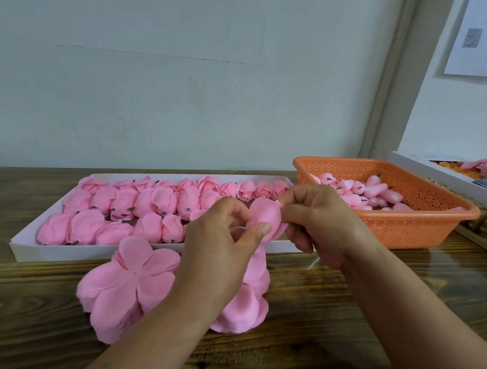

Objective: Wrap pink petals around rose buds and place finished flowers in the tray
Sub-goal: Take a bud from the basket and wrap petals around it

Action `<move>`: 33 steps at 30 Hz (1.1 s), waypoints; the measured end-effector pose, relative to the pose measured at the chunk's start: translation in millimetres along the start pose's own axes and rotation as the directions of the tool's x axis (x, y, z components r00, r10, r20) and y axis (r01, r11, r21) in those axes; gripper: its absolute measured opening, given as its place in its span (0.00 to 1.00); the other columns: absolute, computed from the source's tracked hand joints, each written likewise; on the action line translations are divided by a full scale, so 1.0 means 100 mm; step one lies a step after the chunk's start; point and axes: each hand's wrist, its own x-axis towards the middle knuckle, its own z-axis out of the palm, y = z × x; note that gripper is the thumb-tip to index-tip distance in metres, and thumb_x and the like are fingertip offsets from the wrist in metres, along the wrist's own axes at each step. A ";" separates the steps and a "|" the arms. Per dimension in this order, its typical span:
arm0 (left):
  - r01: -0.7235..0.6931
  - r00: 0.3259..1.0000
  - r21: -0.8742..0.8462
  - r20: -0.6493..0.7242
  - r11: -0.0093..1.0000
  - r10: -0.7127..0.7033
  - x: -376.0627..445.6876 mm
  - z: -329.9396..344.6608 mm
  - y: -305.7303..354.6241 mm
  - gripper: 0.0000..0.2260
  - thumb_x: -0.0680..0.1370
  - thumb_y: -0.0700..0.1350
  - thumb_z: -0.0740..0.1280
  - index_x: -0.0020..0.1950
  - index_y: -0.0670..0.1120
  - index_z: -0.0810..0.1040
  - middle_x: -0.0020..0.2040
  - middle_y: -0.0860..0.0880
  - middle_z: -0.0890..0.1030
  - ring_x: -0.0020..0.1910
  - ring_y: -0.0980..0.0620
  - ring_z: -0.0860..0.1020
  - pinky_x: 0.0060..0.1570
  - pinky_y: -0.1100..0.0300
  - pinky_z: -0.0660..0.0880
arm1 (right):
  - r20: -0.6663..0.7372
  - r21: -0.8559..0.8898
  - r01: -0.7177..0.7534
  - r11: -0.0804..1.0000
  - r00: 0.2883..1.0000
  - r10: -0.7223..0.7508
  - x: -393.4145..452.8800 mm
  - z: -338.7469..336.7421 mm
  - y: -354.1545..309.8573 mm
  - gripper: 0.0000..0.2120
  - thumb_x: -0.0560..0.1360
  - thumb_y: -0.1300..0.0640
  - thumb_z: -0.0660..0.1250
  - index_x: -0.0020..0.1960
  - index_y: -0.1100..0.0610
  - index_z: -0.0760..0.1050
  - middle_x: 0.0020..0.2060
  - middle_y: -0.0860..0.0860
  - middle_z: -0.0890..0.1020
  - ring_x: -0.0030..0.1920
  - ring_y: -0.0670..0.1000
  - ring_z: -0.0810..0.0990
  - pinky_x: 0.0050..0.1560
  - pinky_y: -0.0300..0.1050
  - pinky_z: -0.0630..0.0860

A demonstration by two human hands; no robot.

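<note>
You're holding a pink petal (265,211) between both hands, up off the surface, just in front of the tray's near wall. Your left hand (226,244) has its thumb pressed onto the petal's lower edge w/ fingers curled behind it. Your right hand (320,219) pinches the petal's right edge w/ fingertips. Whether a bud sits inside the petal can't be told; your fingers hide it.

Under your left wrist, a stack of flat five-lobed petal sheets (127,283) lies on the wooden surface (320,324), its top lobe touching or just short of the tray wall. A second pile of petal sheets (246,306) sits right beside it, partly hidden by your left forearm.

Behind your hands is the white tray (25,245), long & shallow, holding wrapped pink flowers (128,213) in rough rows; its right part is hidden by your hands. To the right, near the tray's end, is an orange perforated basket (431,222) w/ pink rose buds (377,191) heaped in it. Its near-right corner lies close to the surface's right edge.

Bare wood shows at the left of the tray & along the near edge in front of your forearms. A white box (439,174) w/ more pink pieces sits far right, past the basket. A pale wall (169,73) stands right behind the surface.
</note>
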 end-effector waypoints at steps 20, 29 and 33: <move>-0.033 0.995 -0.099 0.089 0.995 0.042 -0.01 0.01 0.01 0.14 0.75 0.54 0.66 0.59 0.55 0.81 0.46 0.69 0.81 0.51 0.72 0.77 0.49 0.78 0.70 | 0.096 0.009 0.026 1.000 0.995 -0.027 0.00 0.03 0.05 0.05 0.73 0.68 0.66 0.38 0.65 0.75 0.23 0.57 0.74 0.17 0.47 0.67 0.19 0.33 0.61; 0.042 0.996 -0.078 0.083 0.996 -0.035 -0.01 0.00 -0.02 0.13 0.75 0.43 0.70 0.57 0.57 0.80 0.45 0.62 0.84 0.47 0.65 0.80 0.46 0.71 0.75 | 0.077 0.024 0.058 0.998 0.995 -0.060 -0.04 0.08 0.03 0.10 0.74 0.67 0.66 0.35 0.61 0.76 0.22 0.54 0.76 0.18 0.48 0.69 0.20 0.36 0.65; 0.055 0.992 -0.063 0.120 0.996 -0.047 0.00 0.00 -0.01 0.12 0.77 0.44 0.68 0.58 0.57 0.81 0.46 0.64 0.83 0.48 0.67 0.79 0.45 0.75 0.73 | 0.059 0.001 0.037 0.999 0.998 -0.037 -0.03 0.08 0.03 0.11 0.74 0.70 0.63 0.34 0.61 0.75 0.21 0.53 0.75 0.18 0.48 0.68 0.19 0.35 0.64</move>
